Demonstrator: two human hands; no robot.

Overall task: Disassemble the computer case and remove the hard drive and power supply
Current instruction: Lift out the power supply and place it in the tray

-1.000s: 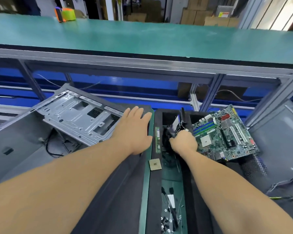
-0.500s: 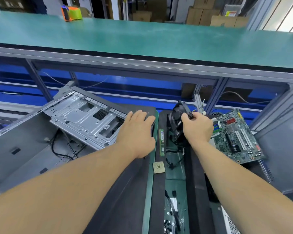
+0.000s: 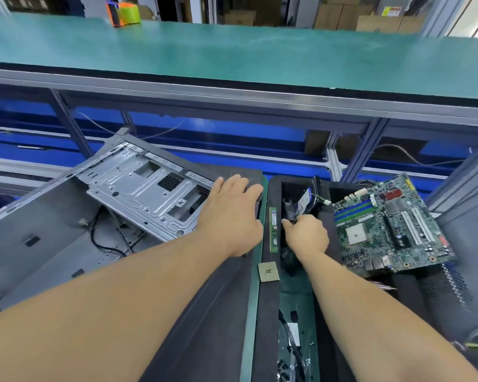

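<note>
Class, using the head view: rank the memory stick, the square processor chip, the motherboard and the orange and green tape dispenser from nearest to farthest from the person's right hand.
Measured from the right hand:
1. Memory stick, just to its left on the green strip.
2. Processor chip, below and left of the hand.
3. Motherboard, to the right; its centre lies farther, though its near edge is close.
4. Tape dispenser, far back on the upper shelf.

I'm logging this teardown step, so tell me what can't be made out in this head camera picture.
- What the right hand pinches: a dark part or cable, hidden by its fingers and the shadowed bin.
- The left hand palm and the spot it rests on: covered by the hand itself.
- The computer case interior: cut off by the left edge.
- The motherboard lettering: too small.
</note>
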